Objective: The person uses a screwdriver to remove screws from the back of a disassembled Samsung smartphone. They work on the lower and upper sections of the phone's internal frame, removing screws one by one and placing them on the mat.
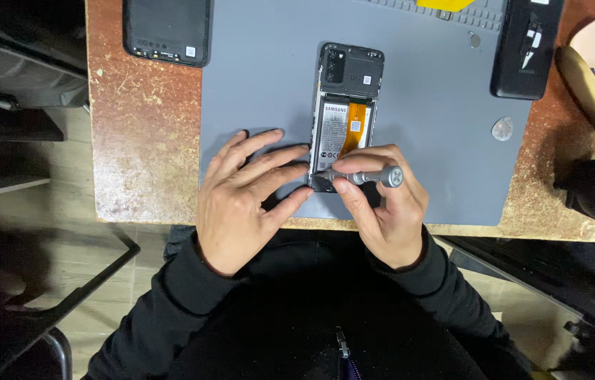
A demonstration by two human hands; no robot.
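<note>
- Two hands meet at the lower end of an opened phone (347, 116) lying mid-mat on the bench (144, 134).
- Left hand (241, 200), fingers spread flat, touches the phone's 9 o'clock edge.
- Right hand (385, 204) pinches a grey screwdriver (368, 176), tip at the phone's bottom.
- Black back cover (167, 32) lies at 10 o'clock.

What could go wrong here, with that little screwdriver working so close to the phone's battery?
The screwdriver in the right hand points at the lower end of the opened phone; a slip might jab the battery or the orange flex cable. The left hand only presses fingertips against the phone's edge, so it could slide on the grey mat. Any loosened screw could roll away.
</note>
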